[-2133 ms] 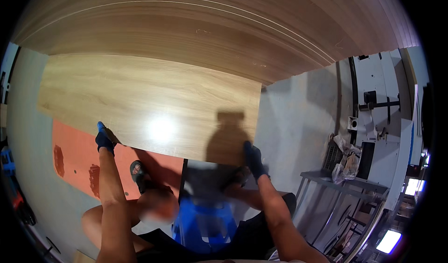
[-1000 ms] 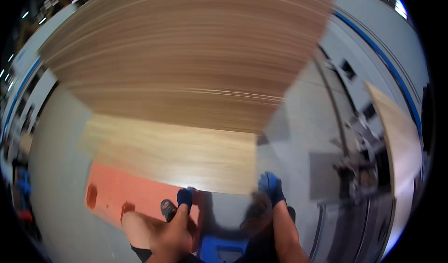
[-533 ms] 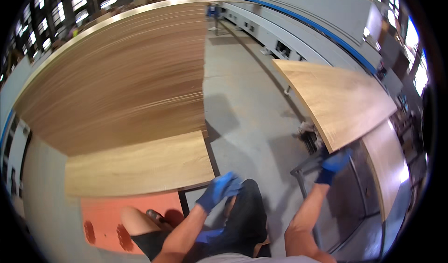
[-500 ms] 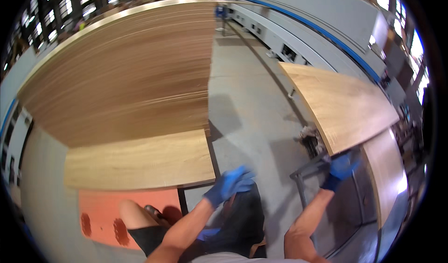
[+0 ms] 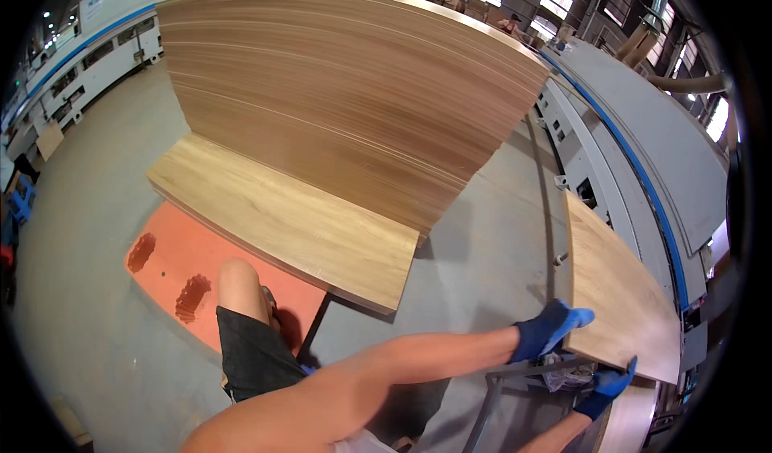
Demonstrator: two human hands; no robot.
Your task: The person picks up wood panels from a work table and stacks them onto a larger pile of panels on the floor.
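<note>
A light wood-grain board [image 5: 623, 292] lies on the right, beside a long grey machine. My left hand [image 5: 555, 327], in a blue work glove, reaches across my body and grips the board's near left corner. Part of the glove lies over the board's top face. At its near edge my right hand [image 5: 609, 386], gloved alike, holds on with one digit up over the edge; its other fingers are mostly hidden. Beneath the board, a second pale board [image 5: 631, 417] shows by my right forearm, next to a dark metal frame [image 5: 489, 405].
A tall stack of brown boards [image 5: 346, 83] stands ahead. In front of it, a lower stack of wood-grain boards [image 5: 281, 212] rests on an orange platform [image 5: 173, 252] with two ragged holes. The grey machine [image 5: 635, 155] with a blue stripe runs along the right.
My view has turned to the right. My left hand has moved from above my lap to the board's corner, and my right hand has come onto its near edge.
</note>
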